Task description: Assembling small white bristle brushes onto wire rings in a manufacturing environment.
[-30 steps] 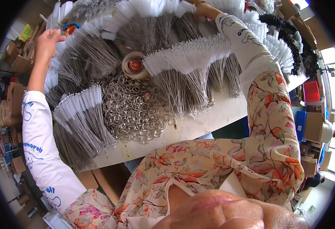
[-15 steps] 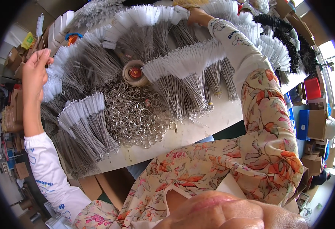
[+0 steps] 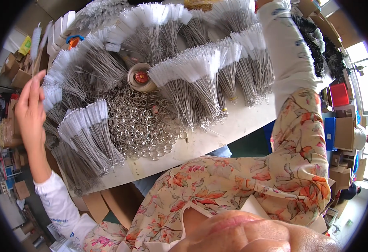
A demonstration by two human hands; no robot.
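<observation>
My left hand (image 3: 31,111) is raised at the far left, closed on thin wire-handled brushes. Their white bristle heads (image 3: 35,42) point up above the fingers; two show, slightly blurred. Beside that hand lie bundles of similar white brushes with grey wire stems (image 3: 87,130) on the table. My right hand (image 3: 264,3) reaches to the top edge, past the far bundles. Only a sliver of it shows beyond the white sleeve, so its fingers and anything in them are hidden. More upright-fanned brush bundles (image 3: 192,84) fill the middle and back.
A heap of metal rings (image 3: 142,126) lies mid-table, with a roll of tape (image 3: 141,77) holding a red-topped item behind it. Black brushes (image 3: 328,54) stand at the far right. Beyond the table are a red bin (image 3: 339,94), a blue bin (image 3: 329,133) and cardboard boxes (image 3: 344,132).
My right hand has moved right and farther away, from the far bundles to the top edge. My left hand has dropped a little, still with the brushes; the view has shifted slightly.
</observation>
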